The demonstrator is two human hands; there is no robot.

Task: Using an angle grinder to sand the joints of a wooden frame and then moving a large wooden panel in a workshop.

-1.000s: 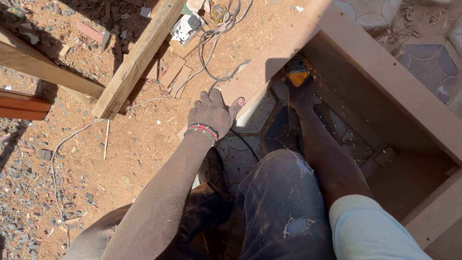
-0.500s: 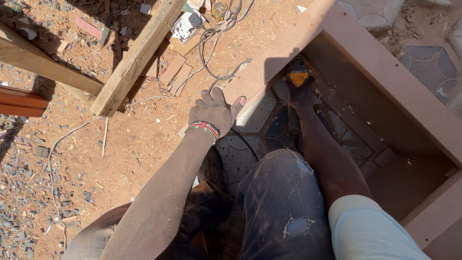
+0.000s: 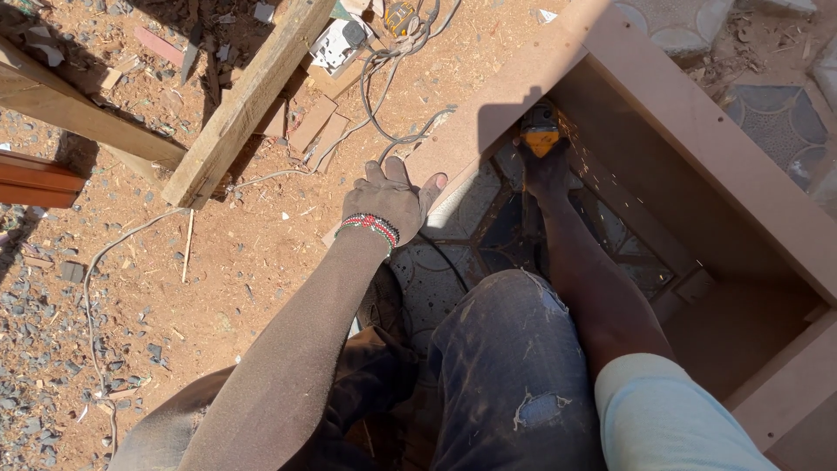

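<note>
Past the beam and cable, his left hand lies flat, fingers together, steadying the board, while the right hand, curled round the grinder inside the frame, wants steady, even pressure.

Harsh sun, hard dark shadows; sharp focus, edges perhaps slightly warped.

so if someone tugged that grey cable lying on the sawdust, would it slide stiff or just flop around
The grey cable would probably flop: it lies in loose curves and loops. It looks thin, so likely light. It could snag, since it runs among the wood offcuts near the plank.
</note>
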